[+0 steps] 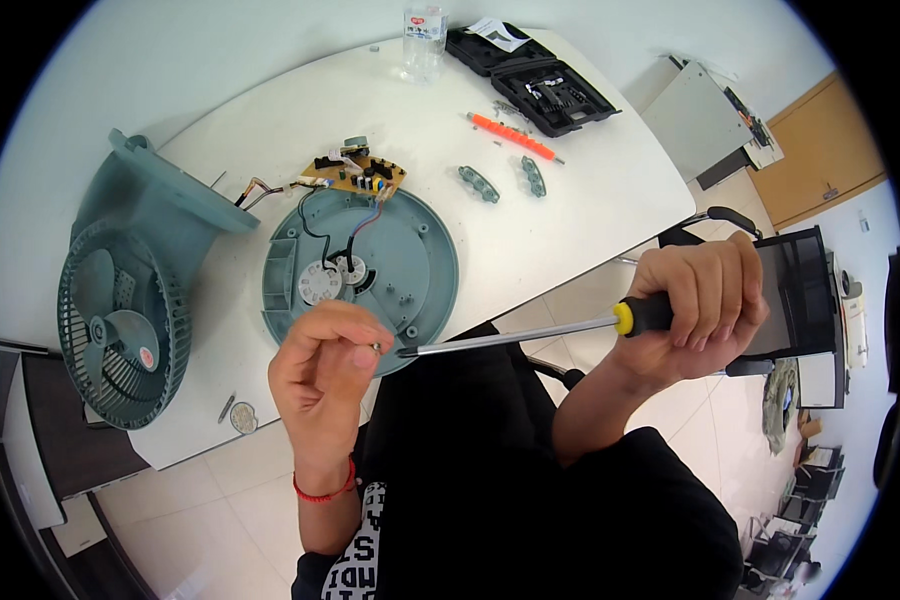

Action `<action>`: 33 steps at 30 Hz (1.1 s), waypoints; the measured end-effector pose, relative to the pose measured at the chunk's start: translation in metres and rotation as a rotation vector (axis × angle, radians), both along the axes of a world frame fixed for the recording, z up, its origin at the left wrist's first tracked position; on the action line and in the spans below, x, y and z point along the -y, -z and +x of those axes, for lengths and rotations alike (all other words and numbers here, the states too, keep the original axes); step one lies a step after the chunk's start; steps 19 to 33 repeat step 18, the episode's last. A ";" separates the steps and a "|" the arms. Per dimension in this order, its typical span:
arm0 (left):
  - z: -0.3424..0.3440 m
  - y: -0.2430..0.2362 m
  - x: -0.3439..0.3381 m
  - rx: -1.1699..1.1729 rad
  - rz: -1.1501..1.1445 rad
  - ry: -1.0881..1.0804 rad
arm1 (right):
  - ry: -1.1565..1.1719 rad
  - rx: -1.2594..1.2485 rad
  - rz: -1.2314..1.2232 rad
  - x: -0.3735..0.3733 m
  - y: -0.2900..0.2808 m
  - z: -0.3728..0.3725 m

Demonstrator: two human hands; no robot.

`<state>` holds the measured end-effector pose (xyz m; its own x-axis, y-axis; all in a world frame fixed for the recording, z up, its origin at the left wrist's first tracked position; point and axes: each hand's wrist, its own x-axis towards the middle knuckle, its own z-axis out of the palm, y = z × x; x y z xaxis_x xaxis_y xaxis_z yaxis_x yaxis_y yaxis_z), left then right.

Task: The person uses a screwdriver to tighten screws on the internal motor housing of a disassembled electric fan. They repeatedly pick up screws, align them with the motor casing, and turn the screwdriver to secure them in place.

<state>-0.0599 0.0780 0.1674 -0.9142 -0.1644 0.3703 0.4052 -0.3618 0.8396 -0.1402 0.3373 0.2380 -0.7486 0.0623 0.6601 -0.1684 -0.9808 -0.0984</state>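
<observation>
- The right hand [700,305] is wrapped tight around the black-and-yellow handle of a long screwdriver [530,335], held level over the person's lap, just off the edge of the white surface [570,210].
- The left hand [332,362] has its fingertips pinched together on a small screw [375,348] right at the screwdriver's tip.
- Just beyond the left hand, a round teal fan base [420,260] lies open on the surface, wires running to a circuit board [360,175] at its far rim.
- The teal fan body [120,300] with its grille lies to the left.
- An orange screwdriver [510,135] and a black tool case [535,75] sit at the far side.
</observation>
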 end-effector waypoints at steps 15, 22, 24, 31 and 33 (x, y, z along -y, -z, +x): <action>-0.002 0.001 -0.005 -0.048 0.037 0.011 | -0.001 0.117 -0.013 0.007 0.005 0.000; -0.003 0.002 -0.004 -0.091 -0.005 -0.016 | 0.049 0.262 -0.032 0.008 0.004 0.006; -0.003 0.002 -0.004 -0.091 -0.005 -0.016 | 0.049 0.262 -0.032 0.008 0.004 0.006; -0.003 0.002 -0.004 -0.091 -0.005 -0.016 | 0.049 0.262 -0.032 0.008 0.004 0.006; -0.003 0.002 -0.004 -0.091 -0.005 -0.016 | 0.049 0.262 -0.032 0.008 0.004 0.006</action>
